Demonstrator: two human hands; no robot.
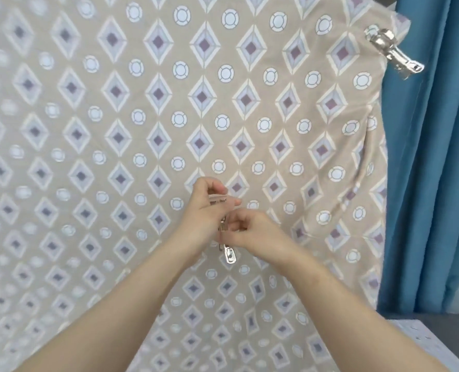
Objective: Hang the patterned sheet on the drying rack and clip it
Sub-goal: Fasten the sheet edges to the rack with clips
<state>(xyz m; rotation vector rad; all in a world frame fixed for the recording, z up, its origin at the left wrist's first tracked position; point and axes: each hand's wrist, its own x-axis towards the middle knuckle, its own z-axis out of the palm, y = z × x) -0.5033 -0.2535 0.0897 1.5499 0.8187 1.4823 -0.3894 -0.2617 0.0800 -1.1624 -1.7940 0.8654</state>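
Note:
The patterned sheet (148, 108), beige with diamonds and circles, hangs spread across almost the whole view; the drying rack under it is hidden. A metal clip (392, 49) bites the sheet's upper right corner. In front of the sheet, my left hand (207, 208) and my right hand (252, 232) meet at mid-height. Both hold loose metal clips (229, 255): one lies across my left fingers, another hangs down between the hands with its tail below my right hand. How many clips are in the bunch is unclear.
A blue curtain (432, 170) hangs at the right, just past the sheet's edge. A white surface (421, 342) shows at the lower right corner, with a dark strip behind it.

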